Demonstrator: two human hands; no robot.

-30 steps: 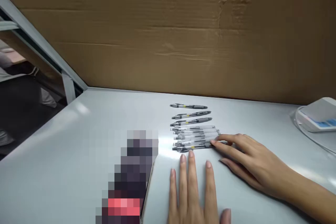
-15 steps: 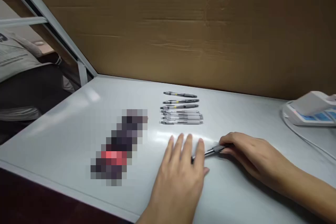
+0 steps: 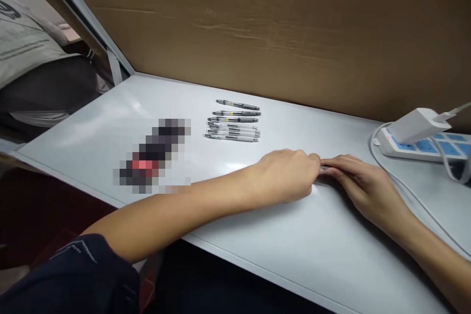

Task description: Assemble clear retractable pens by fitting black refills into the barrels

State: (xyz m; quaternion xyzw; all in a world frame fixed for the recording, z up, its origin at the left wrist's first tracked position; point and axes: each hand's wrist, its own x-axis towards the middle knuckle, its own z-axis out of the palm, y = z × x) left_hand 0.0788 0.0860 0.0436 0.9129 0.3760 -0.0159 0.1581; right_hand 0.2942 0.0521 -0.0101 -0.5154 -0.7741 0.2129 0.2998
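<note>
While your arms reach across the white worktop (image 3: pixel 294 250), your left hand (image 3: pixel 285 176) and right hand (image 3: pixel 364 189) meet to the right of the row of retractable pens (image 3: pixel 232 125). Your fingers (image 3: pixel 342 163) are closed from both sides on a single dark pen (image 3: pixel 324 169), which shows only as a sliver between them. That shared pinch is the step in hand, and your next move starts from it.
</note>
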